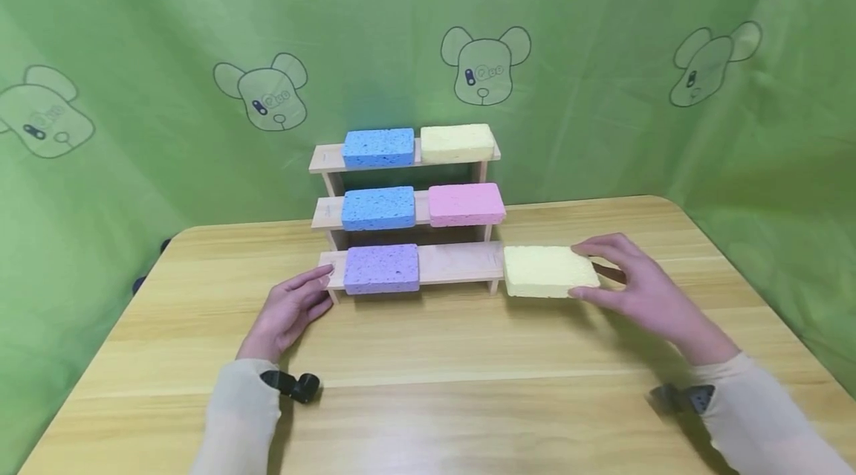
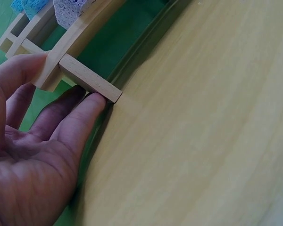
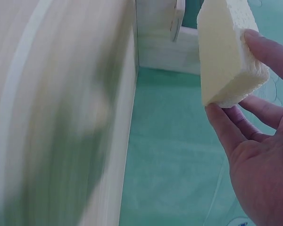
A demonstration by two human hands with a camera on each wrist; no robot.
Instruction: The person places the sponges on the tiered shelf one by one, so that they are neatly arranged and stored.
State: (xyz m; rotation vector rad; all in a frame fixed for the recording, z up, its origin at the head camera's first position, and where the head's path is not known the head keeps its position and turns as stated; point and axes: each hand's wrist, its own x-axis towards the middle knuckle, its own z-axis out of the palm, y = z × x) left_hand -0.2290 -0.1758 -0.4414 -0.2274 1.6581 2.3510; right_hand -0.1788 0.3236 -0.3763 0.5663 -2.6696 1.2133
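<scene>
My right hand [image 1: 642, 282] pinches a pale yellow sponge [image 1: 548, 270] by its right end. It holds the sponge above the table, beside the right end of the lowest tier of a three-tier wooden rack [image 1: 461, 262]. In the right wrist view, the fingers and thumb press the near end of the block. At the rack's left end, my left hand [image 1: 287, 311] grips the lowest tier, with fingertips on the board and against its leg [image 2: 92, 77]. A purple sponge [image 1: 381, 268] lies on that tier's left half; bare wood shows to its right.
On the middle tier sit a blue sponge [image 1: 378, 208] and a pink sponge [image 1: 466, 204]. The top tier bears another blue sponge [image 1: 378, 147] and another yellow sponge [image 1: 458, 143]. A green curtain [image 1: 568, 125] with printed bear heads hangs behind the wooden table [image 1: 428, 415].
</scene>
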